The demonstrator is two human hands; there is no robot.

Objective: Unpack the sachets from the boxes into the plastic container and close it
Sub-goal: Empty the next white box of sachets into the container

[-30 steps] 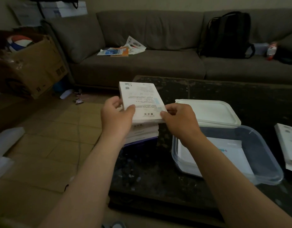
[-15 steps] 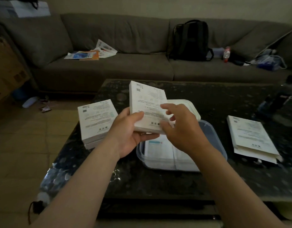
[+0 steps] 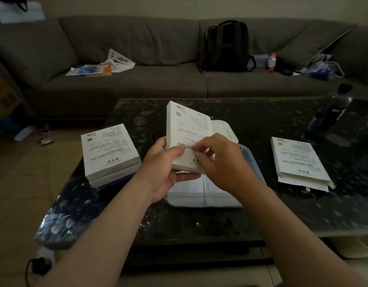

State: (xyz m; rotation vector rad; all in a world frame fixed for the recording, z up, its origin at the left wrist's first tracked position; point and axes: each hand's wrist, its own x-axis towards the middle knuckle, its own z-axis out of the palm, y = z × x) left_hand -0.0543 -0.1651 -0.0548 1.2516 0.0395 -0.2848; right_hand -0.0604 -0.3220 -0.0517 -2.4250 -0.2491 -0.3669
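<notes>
Head cam, looking down at a dark speckled coffee table (image 3: 199, 220). Starting on the left, a stack of white boxes (image 3: 110, 152) sits at about 9 o'clock from the middle, print side up, close to the table's left edge.

Next is the left hand (image 3: 162, 170). It grips the white box (image 3: 188, 131) by its near left corner, thumb across the printed face and fingers wrapped underneath. That box is up in the air and tilted, far end pointing to 12 o'clock, right above the clear plastic container (image 3: 252, 160).

The right hand (image 3: 224, 162) comes in from 5 o'clock with curled fingers, fingertips pinching at the printed face near the box's near end. Can't make out exactly what bit it's got hold of.

The container stands open on the table under both hands, with flat white sachets (image 3: 199, 191) lying in the bottom. Its white lid (image 3: 226, 129) lies just behind it at 12 o'clock.

Over at 3 o'clock an opened box (image 3: 297, 162) lies flat, near end gaping. A dark bottle (image 3: 332, 112) stands at 2 o'clock, pretty blurry.
</notes>
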